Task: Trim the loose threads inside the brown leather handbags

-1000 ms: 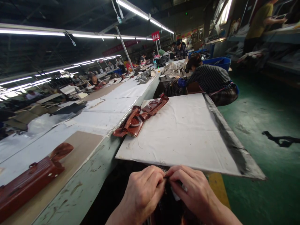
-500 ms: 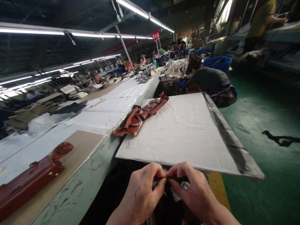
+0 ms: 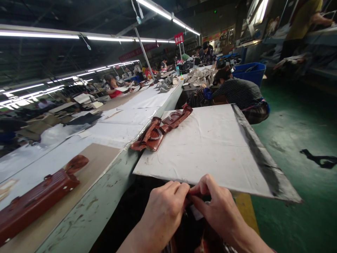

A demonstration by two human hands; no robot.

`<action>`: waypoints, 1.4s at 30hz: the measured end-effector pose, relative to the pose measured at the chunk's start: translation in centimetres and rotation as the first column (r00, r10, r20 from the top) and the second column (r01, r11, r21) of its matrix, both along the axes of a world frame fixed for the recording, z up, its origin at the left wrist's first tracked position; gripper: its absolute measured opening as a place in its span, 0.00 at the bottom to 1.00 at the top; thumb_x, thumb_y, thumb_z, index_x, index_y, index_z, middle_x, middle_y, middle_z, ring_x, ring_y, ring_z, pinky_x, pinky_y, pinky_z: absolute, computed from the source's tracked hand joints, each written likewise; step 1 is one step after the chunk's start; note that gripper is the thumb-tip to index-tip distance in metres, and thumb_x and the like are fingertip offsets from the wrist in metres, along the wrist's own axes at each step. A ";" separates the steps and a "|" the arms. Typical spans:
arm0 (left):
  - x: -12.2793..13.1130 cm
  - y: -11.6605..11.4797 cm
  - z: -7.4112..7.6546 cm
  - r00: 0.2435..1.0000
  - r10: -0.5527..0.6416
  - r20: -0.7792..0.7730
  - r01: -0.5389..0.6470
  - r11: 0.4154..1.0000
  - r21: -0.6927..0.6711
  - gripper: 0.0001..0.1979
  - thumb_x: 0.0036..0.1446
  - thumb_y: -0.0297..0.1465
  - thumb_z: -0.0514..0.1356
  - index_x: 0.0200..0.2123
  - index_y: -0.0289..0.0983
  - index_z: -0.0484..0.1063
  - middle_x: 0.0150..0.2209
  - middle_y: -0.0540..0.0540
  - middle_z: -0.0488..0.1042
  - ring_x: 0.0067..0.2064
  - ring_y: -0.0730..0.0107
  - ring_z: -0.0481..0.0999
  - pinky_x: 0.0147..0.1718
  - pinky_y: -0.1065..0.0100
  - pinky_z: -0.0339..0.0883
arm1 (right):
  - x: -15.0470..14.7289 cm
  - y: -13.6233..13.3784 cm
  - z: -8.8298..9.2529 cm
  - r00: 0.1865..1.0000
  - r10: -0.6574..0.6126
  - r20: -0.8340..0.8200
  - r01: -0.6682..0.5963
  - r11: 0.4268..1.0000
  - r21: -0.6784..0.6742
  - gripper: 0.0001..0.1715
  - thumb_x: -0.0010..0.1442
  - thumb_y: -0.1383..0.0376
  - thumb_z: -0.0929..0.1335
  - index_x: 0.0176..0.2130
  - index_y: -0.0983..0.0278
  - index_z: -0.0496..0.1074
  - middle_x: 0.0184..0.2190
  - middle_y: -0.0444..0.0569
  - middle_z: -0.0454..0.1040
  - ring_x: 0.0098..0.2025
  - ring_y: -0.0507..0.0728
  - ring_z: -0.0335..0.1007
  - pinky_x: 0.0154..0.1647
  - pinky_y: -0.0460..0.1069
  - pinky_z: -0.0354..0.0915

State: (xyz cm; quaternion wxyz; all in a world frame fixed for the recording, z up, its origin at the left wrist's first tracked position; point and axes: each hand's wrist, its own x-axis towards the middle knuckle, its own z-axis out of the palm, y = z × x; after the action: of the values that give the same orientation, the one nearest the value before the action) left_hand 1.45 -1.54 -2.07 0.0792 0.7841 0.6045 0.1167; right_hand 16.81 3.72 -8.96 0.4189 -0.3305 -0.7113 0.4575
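"Where were the hands when you looked over?"

"Down at six o'clock, just off the near edge of the white tabletop (image 3: 210, 147). The left hand (image 3: 162, 211) and the right hand (image 3: 221, 211) met fingertip to fingertip, each grip narrowed to a pinch on a dark piece (image 3: 191, 199) between them."

"Could you tell what the piece was?"

"No, the fingers hid most of it. It sat lower than the tabletop's edge and was not resting on it."

"And on the tabletop itself?"

"A heap of brown leather straps (image 3: 158, 131) lay at eleven o'clock from the hands, on the left edge of the white sheet. Off at nine o'clock a long brown case (image 3: 39, 200) lay flat on the long tabletop (image 3: 86, 211), well apart from the hands."

"Anyone else about?"

"A person in a striped top (image 3: 238, 93) was bent over at one o'clock, past the far end of the white tabletop, with a blue bin (image 3: 250, 70) behind. At three o'clock a black scrap (image 3: 319, 160) lay on the green floor (image 3: 295, 211), and more people sat far down the line at twelve"
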 end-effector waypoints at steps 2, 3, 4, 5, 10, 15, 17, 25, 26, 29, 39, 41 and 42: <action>-0.1 0.0 0.1 0.998 -0.006 0.064 0.007 1.000 -0.011 0.09 0.59 0.19 0.56 0.36 0.38 0.69 0.33 0.49 0.74 0.35 0.64 0.74 0.33 0.66 0.66 | 0.1 0.0 -0.1 1.000 0.004 0.018 -0.005 1.000 0.031 0.13 0.57 0.70 0.66 0.31 0.59 0.55 0.30 0.43 0.78 0.31 0.54 0.76 0.30 0.47 0.67; -0.2 -0.1 0.1 0.992 0.014 0.124 -0.010 0.999 -0.031 0.07 0.60 0.21 0.57 0.37 0.39 0.69 0.34 0.49 0.75 0.36 0.65 0.75 0.34 0.67 0.67 | 0.2 0.0 -0.1 0.999 0.015 0.028 -0.016 0.999 0.050 0.11 0.58 0.71 0.66 0.33 0.59 0.57 0.31 0.43 0.78 0.31 0.54 0.76 0.31 0.47 0.67; -0.3 -0.2 0.2 0.981 0.053 0.186 -0.042 0.997 -0.062 0.06 0.60 0.23 0.58 0.38 0.40 0.69 0.35 0.50 0.75 0.36 0.66 0.75 0.35 0.68 0.68 | 0.2 0.0 -0.2 0.999 0.027 0.044 -0.030 0.997 0.068 0.09 0.58 0.71 0.66 0.34 0.59 0.60 0.31 0.42 0.77 0.30 0.53 0.75 0.31 0.47 0.67; -0.3 -0.5 0.2 0.964 0.108 0.242 -0.087 0.992 -0.096 0.07 0.58 0.24 0.60 0.39 0.41 0.69 0.36 0.51 0.76 0.36 0.66 0.75 0.35 0.69 0.68 | 0.3 0.1 -0.3 0.997 0.036 0.061 -0.041 0.995 0.087 0.08 0.58 0.71 0.65 0.36 0.59 0.62 0.31 0.42 0.77 0.30 0.53 0.74 0.31 0.47 0.67; -0.3 -2.5 -0.8 0.860 0.358 0.363 -0.308 0.932 -0.190 0.15 0.50 0.22 0.64 0.40 0.41 0.69 0.36 0.53 0.77 0.35 0.68 0.77 0.36 0.70 0.70 | 0.5 0.5 -0.4 0.990 0.080 0.118 -0.102 0.975 0.199 0.13 0.61 0.73 0.63 0.45 0.60 0.68 0.34 0.44 0.72 0.34 0.53 0.71 0.35 0.48 0.66; -0.5 -3.2 -1.0 0.798 0.405 0.446 -0.330 0.913 -0.238 0.04 0.58 0.26 0.60 0.37 0.39 0.73 0.34 0.52 0.79 0.34 0.69 0.78 0.37 0.71 0.70 | 0.4 0.9 -0.3 0.968 0.229 0.105 -0.247 0.945 0.214 0.17 0.65 0.72 0.61 0.47 0.60 0.72 0.39 0.48 0.71 0.38 0.52 0.70 0.37 0.46 0.67; -0.7 -3.1 -0.7 0.771 0.416 0.481 -0.318 0.907 -0.275 0.03 0.58 0.28 0.61 0.36 0.39 0.74 0.34 0.52 0.79 0.35 0.69 0.78 0.37 0.72 0.69 | 0.4 1.1 -0.3 0.962 0.255 0.099 -0.269 0.948 0.170 0.15 0.65 0.71 0.61 0.46 0.60 0.73 0.44 0.49 0.73 0.43 0.53 0.72 0.43 0.47 0.67; -1.9 -2.2 -1.0 0.654 0.497 0.570 -0.221 0.847 -0.484 0.07 0.58 0.28 0.61 0.39 0.39 0.77 0.35 0.51 0.80 0.37 0.68 0.76 0.39 0.71 0.68 | 0.9 2.7 -0.7 0.921 0.361 0.145 -0.350 0.932 -0.095 0.13 0.66 0.66 0.63 0.45 0.58 0.76 0.28 0.39 0.76 0.27 0.50 0.70 0.28 0.43 0.64; -2.1 -1.9 -1.1 0.640 0.500 0.583 -0.202 0.842 -0.500 0.07 0.57 0.27 0.61 0.38 0.39 0.78 0.35 0.51 0.79 0.37 0.68 0.76 0.38 0.71 0.67 | 1.0 3.0 -0.8 0.914 0.375 0.153 -0.363 0.926 -0.101 0.13 0.66 0.66 0.63 0.45 0.58 0.76 0.27 0.39 0.76 0.26 0.50 0.69 0.27 0.43 0.64; -2.6 -1.3 -1.2 0.600 0.512 0.615 -0.151 0.827 -0.541 0.07 0.55 0.26 0.61 0.36 0.36 0.79 0.32 0.50 0.79 0.35 0.69 0.74 0.36 0.71 0.66 | 1.3 3.8 -0.7 0.890 0.432 0.145 -0.418 0.901 -0.116 0.13 0.66 0.67 0.64 0.45 0.58 0.77 0.27 0.39 0.76 0.26 0.50 0.69 0.27 0.42 0.65; -3.9 0.2 -2.1 0.398 0.622 0.675 0.017 0.730 -0.683 0.10 0.46 0.23 0.65 0.34 0.35 0.82 0.26 0.51 0.79 0.27 0.75 0.70 0.29 0.74 0.61 | 2.4 5.4 -0.2 0.783 0.620 -0.047 -0.610 0.752 -0.248 0.14 0.66 0.68 0.64 0.48 0.57 0.75 0.41 0.42 0.79 0.43 0.54 0.76 0.47 0.48 0.70; -4.1 0.4 -2.5 0.348 0.641 0.684 0.054 0.715 -0.697 0.12 0.43 0.22 0.66 0.35 0.35 0.82 0.28 0.50 0.80 0.28 0.74 0.72 0.30 0.73 0.62 | 2.4 5.7 -0.3 0.767 0.638 -0.072 -0.631 0.729 -0.267 0.13 0.67 0.67 0.64 0.47 0.58 0.76 0.40 0.43 0.80 0.43 0.55 0.76 0.47 0.49 0.71; -4.2 0.4 -2.6 0.324 0.649 0.688 0.066 0.710 -0.701 0.13 0.43 0.21 0.66 0.35 0.36 0.82 0.30 0.50 0.81 0.29 0.73 0.73 0.31 0.73 0.63 | 2.4 5.8 -0.4 0.762 0.643 -0.081 -0.636 0.718 -0.284 0.13 0.67 0.66 0.65 0.47 0.58 0.76 0.41 0.43 0.80 0.43 0.55 0.76 0.47 0.49 0.71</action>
State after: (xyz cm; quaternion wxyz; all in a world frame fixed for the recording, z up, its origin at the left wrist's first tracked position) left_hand -2.73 -1.10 -4.62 0.6231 0.3762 0.5987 0.3344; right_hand 19.18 9.53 -9.32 0.1729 -0.1288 -0.7099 0.6705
